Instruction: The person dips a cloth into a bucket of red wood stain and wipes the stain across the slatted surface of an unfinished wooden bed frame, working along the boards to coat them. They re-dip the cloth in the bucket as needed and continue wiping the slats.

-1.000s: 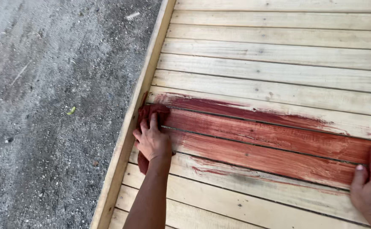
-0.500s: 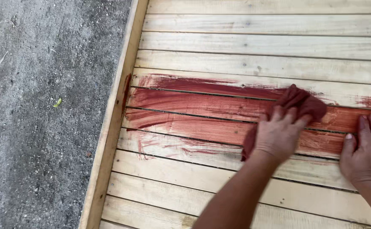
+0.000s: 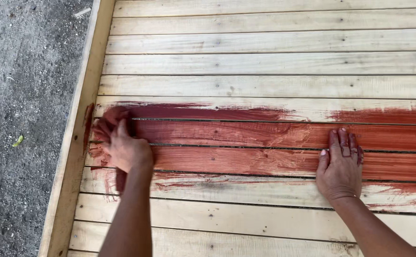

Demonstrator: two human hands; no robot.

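Sliding back leftward, the left hand (image 3: pixel 128 151) is clutching a stained rag (image 3: pixel 109 124), mostly hiding it. Right hand (image 3: pixel 341 164) is lying flat, fingers spread, on the red-stained planks (image 3: pixel 246 135).

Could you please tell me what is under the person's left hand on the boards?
A dark red stained rag lies bunched under the left hand, pressed on the red-stained wooden slats near the frame edge. The part beneath the palm is covered.

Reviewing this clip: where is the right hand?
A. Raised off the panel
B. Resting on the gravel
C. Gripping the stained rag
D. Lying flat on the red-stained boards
D: the right hand lies palm-down, fingers spread, on the red-stained boards, while the left hand presses the rag.
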